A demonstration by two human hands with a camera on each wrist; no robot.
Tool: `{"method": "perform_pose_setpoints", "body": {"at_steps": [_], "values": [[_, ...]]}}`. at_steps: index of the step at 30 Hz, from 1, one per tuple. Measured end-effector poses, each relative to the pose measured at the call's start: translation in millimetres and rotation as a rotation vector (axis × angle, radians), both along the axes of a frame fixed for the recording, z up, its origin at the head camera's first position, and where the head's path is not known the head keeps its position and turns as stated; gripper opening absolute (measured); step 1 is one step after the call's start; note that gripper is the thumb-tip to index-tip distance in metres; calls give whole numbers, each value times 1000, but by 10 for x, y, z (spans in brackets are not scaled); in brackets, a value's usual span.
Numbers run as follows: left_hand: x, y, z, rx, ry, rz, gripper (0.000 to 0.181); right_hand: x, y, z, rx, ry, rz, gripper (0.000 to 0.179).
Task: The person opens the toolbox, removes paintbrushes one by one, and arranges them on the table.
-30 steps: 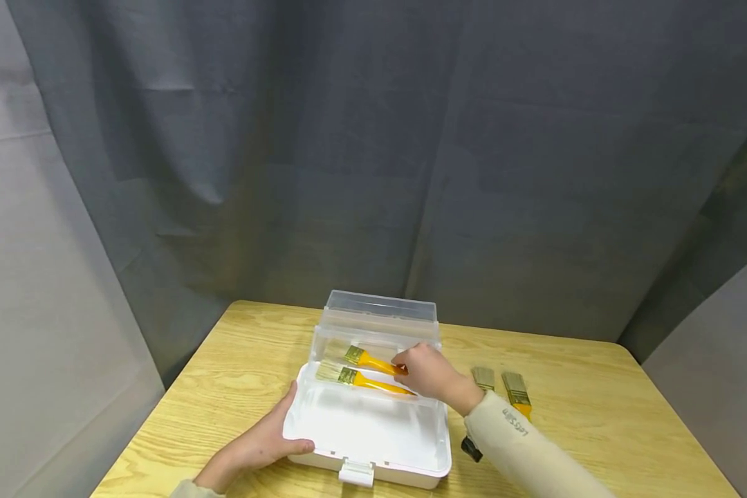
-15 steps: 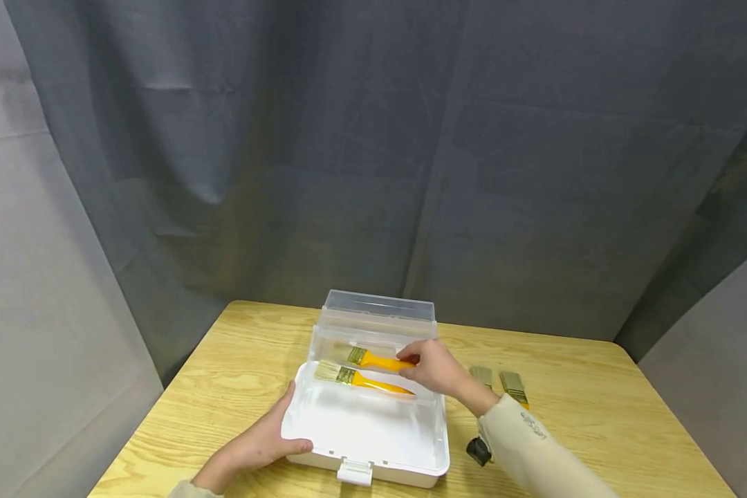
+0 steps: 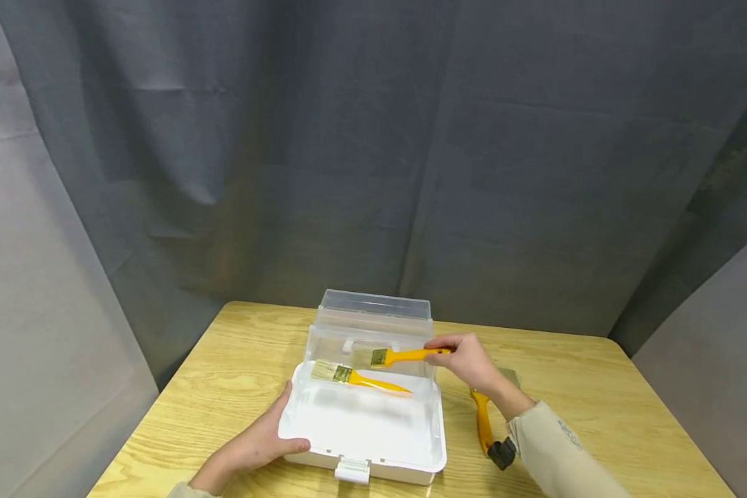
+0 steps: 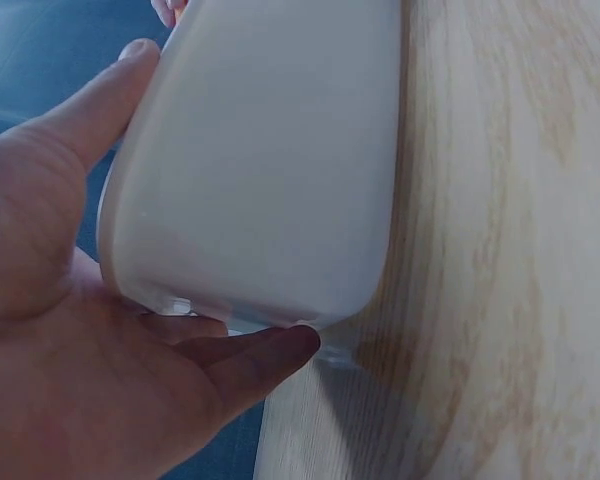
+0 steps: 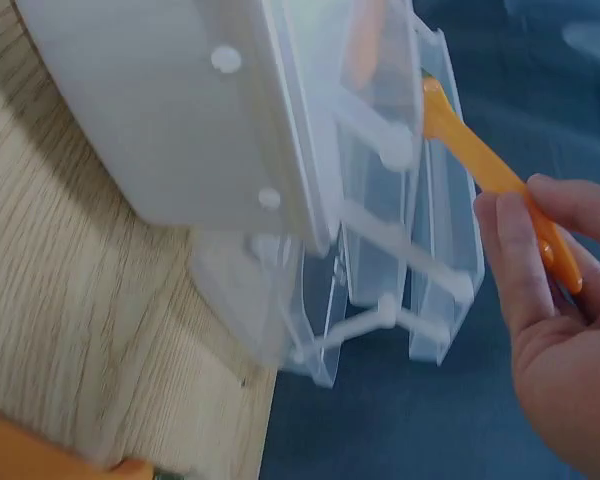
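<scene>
R hand (image 3: 469, 361) pinched the handle end of a flat yellow-handled paintbrush (image 3: 407, 355) w/ pale bristles, its head over hinged clear plastic trays (image 3: 373, 304), toward the far edge of the light wood-grain table (image 3: 604, 415); couldn't tell if it touched. L hand (image 3: 258, 436) gripped the left end of a rectangular white plastic box (image 3: 404, 472), approx. midway btwn the table's side edges. 2nd yellow-handled brush (image 3: 380, 382) lay in a lower tray. Another orange-yellow brush handle (image 3: 482, 422) lay right of box, partly hidden by R arm.
</scene>
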State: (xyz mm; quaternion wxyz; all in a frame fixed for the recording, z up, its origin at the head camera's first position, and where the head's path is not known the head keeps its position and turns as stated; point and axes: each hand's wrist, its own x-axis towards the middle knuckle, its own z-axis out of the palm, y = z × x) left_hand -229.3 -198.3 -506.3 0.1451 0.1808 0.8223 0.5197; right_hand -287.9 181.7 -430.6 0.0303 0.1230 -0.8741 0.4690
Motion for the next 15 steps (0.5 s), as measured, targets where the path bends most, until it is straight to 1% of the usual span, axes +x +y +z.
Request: {"method": "perform_pose_setpoints", "body": {"at_steps": [4, 8, 12, 15], "values": [[2, -5, 1, 3, 6, -6, 116, 53, 202, 27, -87, -49, -19, 28], [0, -19, -23, 1, 16, -17, 116, 131, 459, 44, -163, -68, -21, 34], [-10, -20, -35, 8, 11, -22, 117, 228, 765, 43, -238, -80, -6, 40], [-12, -17, -30, 7, 9, -22, 118, 298, 1016, 23, -346, -110, 8, 37]]}}
